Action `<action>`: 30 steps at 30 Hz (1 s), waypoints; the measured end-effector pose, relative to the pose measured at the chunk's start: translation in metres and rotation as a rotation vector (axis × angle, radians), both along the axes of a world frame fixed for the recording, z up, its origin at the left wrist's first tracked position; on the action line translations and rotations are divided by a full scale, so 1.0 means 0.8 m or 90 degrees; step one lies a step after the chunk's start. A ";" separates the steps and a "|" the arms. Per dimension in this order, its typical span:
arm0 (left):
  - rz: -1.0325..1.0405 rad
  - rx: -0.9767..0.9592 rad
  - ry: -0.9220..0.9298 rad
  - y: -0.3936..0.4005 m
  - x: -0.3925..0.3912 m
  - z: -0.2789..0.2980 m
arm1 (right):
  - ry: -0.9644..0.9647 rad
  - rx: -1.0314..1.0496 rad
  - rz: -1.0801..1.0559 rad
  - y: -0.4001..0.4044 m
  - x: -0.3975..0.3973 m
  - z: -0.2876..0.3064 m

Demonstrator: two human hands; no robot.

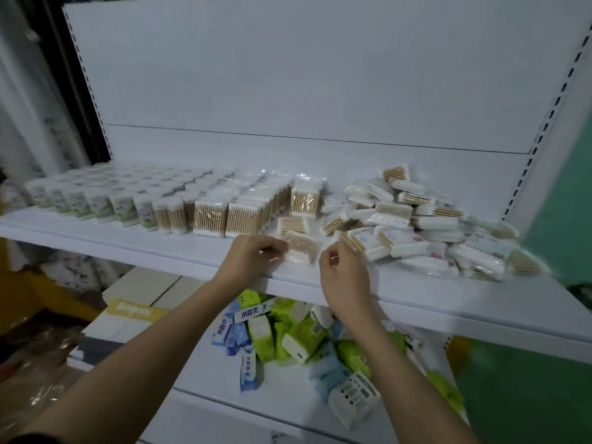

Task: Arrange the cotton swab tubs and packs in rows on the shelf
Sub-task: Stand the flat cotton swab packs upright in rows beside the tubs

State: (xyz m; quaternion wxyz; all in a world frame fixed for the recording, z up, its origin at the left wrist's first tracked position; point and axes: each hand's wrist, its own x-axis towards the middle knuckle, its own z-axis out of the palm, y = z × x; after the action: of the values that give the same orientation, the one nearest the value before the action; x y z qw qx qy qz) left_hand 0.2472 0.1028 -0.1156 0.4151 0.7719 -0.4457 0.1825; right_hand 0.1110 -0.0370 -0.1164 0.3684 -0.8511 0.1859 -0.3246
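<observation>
While the white shelf [224,251] is already half in order, the sorting is plainly in its middle stretch. Across the left part stand the tubs [105,193] in tidy rows reaching to the back panel, and just right of them the upright packs [243,206] continue the pattern in files. The right part holds a loose heap of packs [416,225], tumbled flat and at all angles, well short of any row. Below, on the lower shelf [288,395], lies a jumble of green and blue tissue packets [288,341], no part of this job.

Near the front edge, between the rows and the heap, the person works on a single pack [299,246] lying flat. The left hand [253,254] has curled fingers pinching its near-left edge. The right hand [341,264] is curled too, fingers bunched at the pack's right side; whether it really grips the wrapper or only touches it I cannot tell through the blur.

So the step in hand looks like picking up one pack. Next, I judge, it wants standing on end and sliding against the last upright file, swabs facing front like its neighbours.
</observation>
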 end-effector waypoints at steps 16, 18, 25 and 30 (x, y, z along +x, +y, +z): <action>0.024 -0.098 0.077 0.026 -0.105 0.068 | -0.048 0.629 0.325 -0.033 -0.042 0.048; 0.043 -0.149 0.196 0.020 -0.117 0.074 | -0.080 0.698 0.340 -0.024 -0.043 0.049; 0.062 -0.098 0.226 0.017 -0.123 0.091 | -0.102 0.811 0.369 -0.009 -0.033 0.049; 0.100 -0.039 0.188 0.028 -0.095 0.103 | 0.039 0.587 0.316 -0.004 -0.027 0.053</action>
State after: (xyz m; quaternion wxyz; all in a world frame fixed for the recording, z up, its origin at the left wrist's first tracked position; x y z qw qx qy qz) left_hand 0.1708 0.1253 -0.0329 0.4838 0.8098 -0.3124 0.1121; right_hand 0.0897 -0.0405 -0.0737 0.7652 -0.6279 0.1129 -0.0867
